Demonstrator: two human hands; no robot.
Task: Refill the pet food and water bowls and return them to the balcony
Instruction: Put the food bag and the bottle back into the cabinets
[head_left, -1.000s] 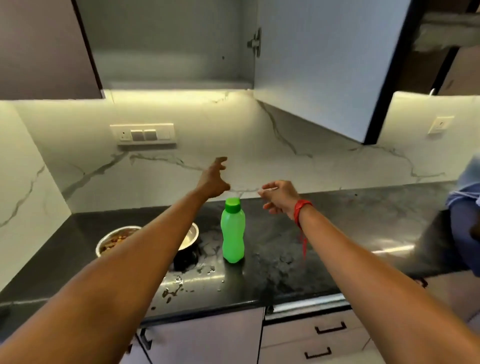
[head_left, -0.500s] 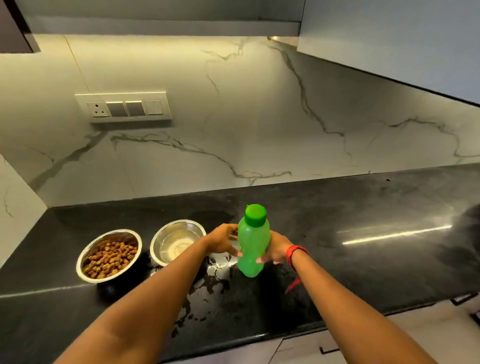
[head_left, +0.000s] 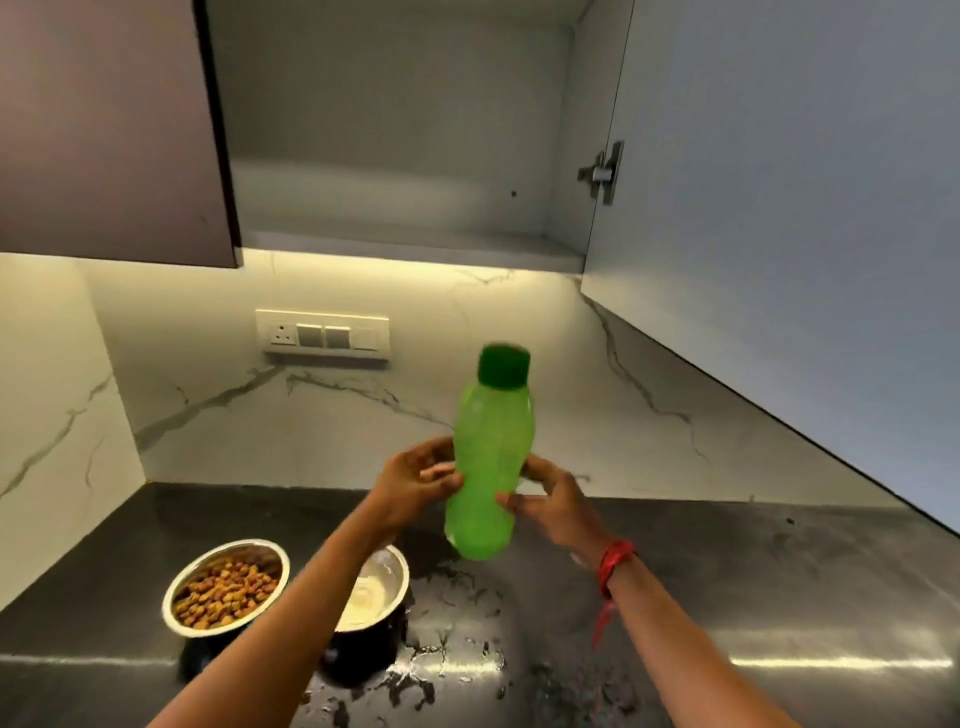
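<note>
Bowls first: food bowl (head_left: 227, 587) sits on the counter (head_left: 779, 582) nearest you at left, full of kibble. Water bowl (head_left: 375, 584) is just beside it on the right, partly hidden under your left forearm; looks like it holds water, level unclear. Spilled water (head_left: 457, 660) covers the counter in front of and beside it.

Bottle (head_left: 488, 462) is off the counter, lifted above it, capped, tilted slightly. Left hand (head_left: 415, 480) grips it from the left, right hand (head_left: 553, 501) from the right, both wrapped around the lower half, fingers closed on the plastic.

Judging by the open cupboard (head_left: 395, 156) above, the step is probably stowing the bottle on its shelf. Advice: keep the cap up, go to one firm hand if you need reach, and watch the open door (head_left: 779, 182) at right. Wet plastic can slip, so grip at the waist. Set it well back on the shelf, shut the door, then take the bowls level; the water one will slosh.
</note>
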